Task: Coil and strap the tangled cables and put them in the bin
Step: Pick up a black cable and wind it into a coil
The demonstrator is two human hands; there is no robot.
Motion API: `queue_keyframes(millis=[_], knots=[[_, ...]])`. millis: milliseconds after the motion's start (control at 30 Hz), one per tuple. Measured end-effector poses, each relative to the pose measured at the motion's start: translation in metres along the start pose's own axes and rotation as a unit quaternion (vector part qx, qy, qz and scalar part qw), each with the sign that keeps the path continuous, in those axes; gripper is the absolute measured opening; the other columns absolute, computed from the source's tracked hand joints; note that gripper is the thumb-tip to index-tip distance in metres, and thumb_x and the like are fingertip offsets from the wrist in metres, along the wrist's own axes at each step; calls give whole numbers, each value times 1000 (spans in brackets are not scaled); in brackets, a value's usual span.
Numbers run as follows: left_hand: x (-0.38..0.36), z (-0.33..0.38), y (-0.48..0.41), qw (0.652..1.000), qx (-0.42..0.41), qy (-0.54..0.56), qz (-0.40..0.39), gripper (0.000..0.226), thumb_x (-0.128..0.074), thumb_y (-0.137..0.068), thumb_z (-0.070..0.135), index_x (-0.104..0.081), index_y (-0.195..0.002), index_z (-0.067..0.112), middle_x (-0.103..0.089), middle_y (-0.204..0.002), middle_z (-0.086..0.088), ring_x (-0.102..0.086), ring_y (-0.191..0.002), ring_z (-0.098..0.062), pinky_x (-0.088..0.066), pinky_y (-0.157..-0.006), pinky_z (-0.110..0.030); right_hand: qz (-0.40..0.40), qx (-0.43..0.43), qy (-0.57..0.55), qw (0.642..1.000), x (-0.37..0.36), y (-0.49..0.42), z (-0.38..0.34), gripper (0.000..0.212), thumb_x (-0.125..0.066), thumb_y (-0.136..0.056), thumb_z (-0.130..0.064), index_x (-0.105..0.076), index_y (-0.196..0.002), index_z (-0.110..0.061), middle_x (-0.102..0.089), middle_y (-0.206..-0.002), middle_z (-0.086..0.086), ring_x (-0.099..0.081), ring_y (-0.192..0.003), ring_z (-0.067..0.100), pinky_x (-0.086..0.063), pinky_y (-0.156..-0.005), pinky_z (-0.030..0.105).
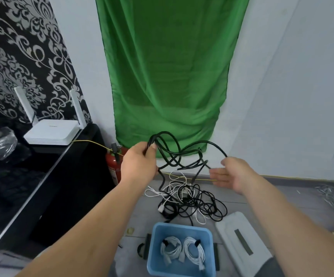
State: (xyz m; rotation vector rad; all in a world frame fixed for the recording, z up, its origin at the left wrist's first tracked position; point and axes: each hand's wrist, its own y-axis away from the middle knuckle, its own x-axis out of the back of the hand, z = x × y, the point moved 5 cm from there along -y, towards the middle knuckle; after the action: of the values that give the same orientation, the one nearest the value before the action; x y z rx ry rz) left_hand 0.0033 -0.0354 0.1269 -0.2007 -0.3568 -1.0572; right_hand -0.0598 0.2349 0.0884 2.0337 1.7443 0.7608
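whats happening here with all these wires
A person is sorting tangled cables. The left hand grips loops of a black cable lifted above the tangled pile on the floor; the right hand is open at the cable's other side. Two strapped white coils already lie in the blue bin.

A green cloth (168, 76) hangs down the pale wall (292, 96), its lower edge just above the floor (282, 202). To the left is black wallpaper (22, 47) with a silver floral pattern. A white router (50, 131) (two antennas up) sits on a black tabletop (22, 186), near a crumpled plastic bag (0, 142). A red extinguisher (113, 166) stands beside the tabletop, with a yellow wire (90, 142) running past it. A white lid (240, 242) lies on the floor at the right.
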Motion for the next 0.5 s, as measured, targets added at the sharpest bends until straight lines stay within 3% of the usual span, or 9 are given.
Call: queue_keyframes(millis=[100, 167, 233, 300, 367, 433, 500], knots=[[-14, 11, 1, 999, -42, -20, -12, 38, -51, -94, 54, -59, -80, 20, -62, -61, -4, -71, -65, -31, -61, -67, -54, 6, 52, 144, 988, -7, -1, -10, 38, -38, -95, -10, -49, -131, -5, -73, -69, 21, -62, -51, 27, -54, -57, 36], [-22, 17, 3, 997, -70, -18, -12, 39, -51, -96, 52, -59, -79, 18, -62, -66, -4, -69, -66, -31, -61, -68, -51, -3, 101, 128, 987, -15, 3, -21, 34, -42, -96, -15, -56, -125, -5, -70, -62, 18, -55, -47, 25, -54, -53, 35], [-31, 26, 7, 986, -148, -73, -3, 37, -53, -100, 44, -55, -75, 18, -58, -74, -2, -63, -69, -21, -54, -69, -39, -95, 77, 39, 992, -29, 12, -22, 39, -47, -103, -38, -60, -121, -6, -73, -75, 19, -63, -56, 28, -61, -60, 43], [-40, 41, 21, 965, -233, -119, 8, 33, -57, -101, 33, -52, -73, 17, -51, -77, 3, -49, -71, -11, -39, -63, -20, -215, 14, -26, 976, -46, 19, -18, 72, -46, -97, -68, -61, -123, -3, -75, -101, 25, -74, -84, 36, -62, -76, 54], [-51, 47, 32, 947, -294, -125, -15, 26, -60, -100, 28, -57, -77, 18, -48, -77, 5, -46, -71, -11, -36, -61, -15, -299, -28, -73, 951, -54, 22, -16, 93, -51, -85, -81, -61, -129, 0, -70, -118, 26, -71, -103, 40, -58, -88, 59], [-64, 44, 44, 927, -332, -157, -76, 19, -61, -98, 29, -62, -83, 19, -48, -81, 6, -49, -70, -12, -40, -62, -21, -337, -38, -84, 937, -56, 23, -17, 89, -63, -82, -76, -62, -133, -3, -66, -115, 17, -65, -95, 32, -57, -89, 50], [-81, 32, 52, 907, -335, -204, -153, 15, -61, -96, 32, -65, -90, 19, -49, -89, 7, -56, -78, -18, -47, -70, -35, -321, -35, -76, 943, -54, 23, -16, 61, -68, -90, -56, -63, -130, -10, -69, -108, 17, -62, -85, 27, -54, -80, 39]])
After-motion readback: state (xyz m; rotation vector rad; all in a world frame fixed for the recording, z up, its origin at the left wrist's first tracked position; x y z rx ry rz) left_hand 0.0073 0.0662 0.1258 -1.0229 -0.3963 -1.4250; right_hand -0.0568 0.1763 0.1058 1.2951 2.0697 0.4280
